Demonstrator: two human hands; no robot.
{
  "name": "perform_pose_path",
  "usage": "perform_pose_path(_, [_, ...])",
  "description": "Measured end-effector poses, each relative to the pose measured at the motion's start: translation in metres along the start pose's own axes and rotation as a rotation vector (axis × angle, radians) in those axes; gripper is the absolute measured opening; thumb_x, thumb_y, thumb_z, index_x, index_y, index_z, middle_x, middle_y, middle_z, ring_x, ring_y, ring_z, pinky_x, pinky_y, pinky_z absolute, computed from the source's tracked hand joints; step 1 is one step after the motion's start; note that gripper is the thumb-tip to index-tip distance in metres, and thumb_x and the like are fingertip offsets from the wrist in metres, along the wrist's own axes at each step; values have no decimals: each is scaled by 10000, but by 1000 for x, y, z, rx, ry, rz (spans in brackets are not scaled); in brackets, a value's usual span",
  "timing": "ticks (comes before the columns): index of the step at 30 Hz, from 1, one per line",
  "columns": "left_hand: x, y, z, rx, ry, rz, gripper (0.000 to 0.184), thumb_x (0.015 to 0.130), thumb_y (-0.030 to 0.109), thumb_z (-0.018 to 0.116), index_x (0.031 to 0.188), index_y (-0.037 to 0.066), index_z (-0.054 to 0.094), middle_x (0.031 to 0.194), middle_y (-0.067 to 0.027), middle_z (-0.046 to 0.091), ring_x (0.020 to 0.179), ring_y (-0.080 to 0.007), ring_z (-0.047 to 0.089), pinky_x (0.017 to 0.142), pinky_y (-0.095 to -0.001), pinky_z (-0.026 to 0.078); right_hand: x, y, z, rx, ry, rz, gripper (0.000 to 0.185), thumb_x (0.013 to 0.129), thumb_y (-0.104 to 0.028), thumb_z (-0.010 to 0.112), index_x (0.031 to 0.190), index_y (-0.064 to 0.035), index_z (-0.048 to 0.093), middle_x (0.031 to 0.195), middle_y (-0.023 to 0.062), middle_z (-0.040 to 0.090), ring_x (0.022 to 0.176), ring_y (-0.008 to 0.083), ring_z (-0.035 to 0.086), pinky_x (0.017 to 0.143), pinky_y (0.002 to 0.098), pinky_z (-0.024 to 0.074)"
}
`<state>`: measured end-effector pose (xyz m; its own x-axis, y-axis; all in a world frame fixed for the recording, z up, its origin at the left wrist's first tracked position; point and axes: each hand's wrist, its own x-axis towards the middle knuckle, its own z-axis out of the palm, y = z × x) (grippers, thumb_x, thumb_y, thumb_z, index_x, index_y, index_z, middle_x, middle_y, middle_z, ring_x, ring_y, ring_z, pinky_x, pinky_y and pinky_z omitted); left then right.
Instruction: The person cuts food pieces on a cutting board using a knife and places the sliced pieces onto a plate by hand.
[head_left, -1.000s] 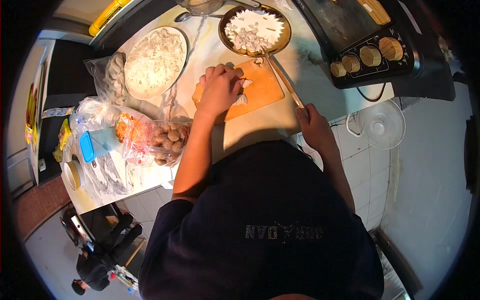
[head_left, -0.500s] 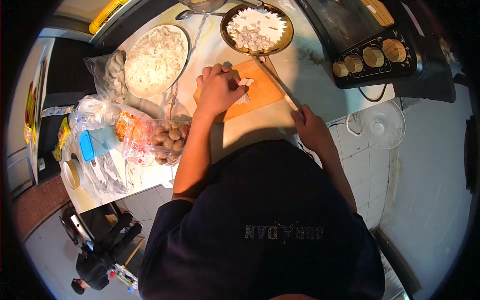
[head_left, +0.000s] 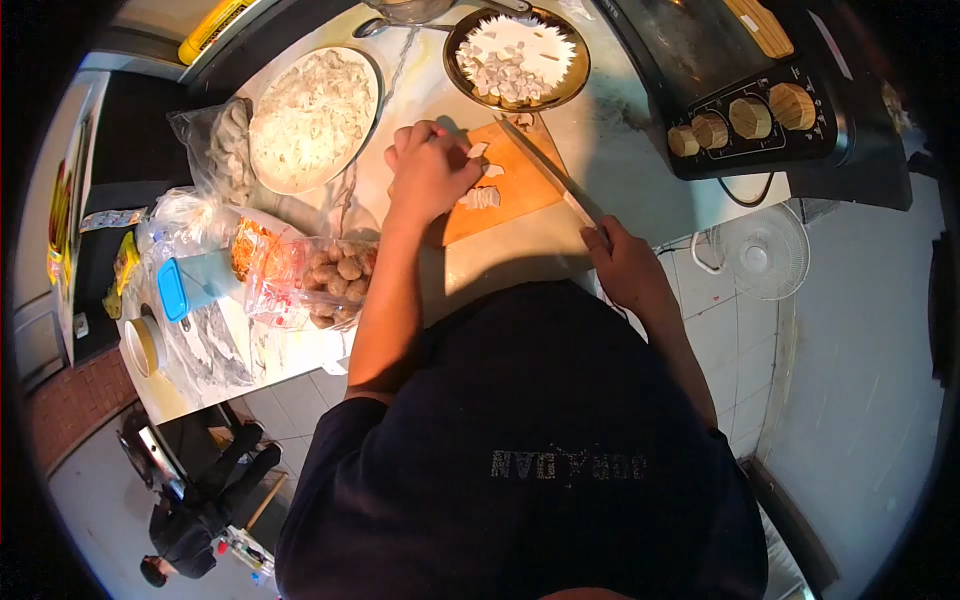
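Knife (head_left: 548, 170): its tip has come back from the dark-rimmed plate (head_left: 565, 82) to the cutting board (head_left: 525, 188), I see, and the left hand (head_left: 430, 178) has edged leftward, baring more white slices (head_left: 482, 198).
Blue-lidded container (head_left: 200, 280): well left of the cutting board, on the near part of the counter (head_left: 600, 140).
White plate (head_left: 376, 105): beyond and left of the cutting board, heaped with pale shreds (head_left: 305, 120).
Bag of brown balls (head_left: 340, 283): left of the cutting board and nearer the person.
Left hand: fingers bent over the cutting board's left side; I cannot tell from my view whether they grip anything.
White slices: on the cutting board, just right of the left hand, a few loose and some bunched nearer the person.
Dark-rimmed plate: just beyond the cutting board, with small pale chunks (head_left: 505, 75) on it.
Right hand (head_left: 625, 262): closed around the knife's handle, its blade slanting over the cutting board's right part; I cannot tell if the edge touches.
Black cooker (head_left: 765, 135): right of the cutting board, wooden knobs facing the person.
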<state>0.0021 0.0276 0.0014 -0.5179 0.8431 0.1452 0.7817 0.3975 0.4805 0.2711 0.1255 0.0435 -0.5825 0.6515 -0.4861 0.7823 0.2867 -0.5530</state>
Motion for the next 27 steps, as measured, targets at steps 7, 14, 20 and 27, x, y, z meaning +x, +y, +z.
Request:
perform_pose_path(7, [0,5,6,-24,-4,37,283,708,313,748,917,123,726,1101,-89,588,1100,-302,468,925,-429,330,5,-10,3,-38,-29,-5,444,997,-444,464,1153,-39,559,924,247,679,912,440,653,800,505,497])
perform_pose_path(14, [-2,-13,7,-160,30,-135,224,758,301,713,895,123,722,1028,-69,623,1072,-296,477,922,-415,328,11,-13,11,-142,-50,-52,465,1005,-469,420,1177,-54,539,943,244,689,933,452,651,825,550,505])
perform_pose_path(20, [4,-2,12,-168,48,-287,340,786,463,741,809,125,715,1011,-73,627,1056,-299,476,909,-419,320,13,-16,11,-236,-40,-67,460,1016,-468,387,1181,-64,534,917,254,685,898,459,655,807,559,510])
perform_pose_path(27, [6,7,21,-73,137,-310,459,790,561,728,800,101,719,979,-160,637,1030,-348,541,911,-468,402,15,-19,5,-253,-73,-43,467,1018,-474,373,1177,-65,534,919,252,685,909,457,655,817,560,508])
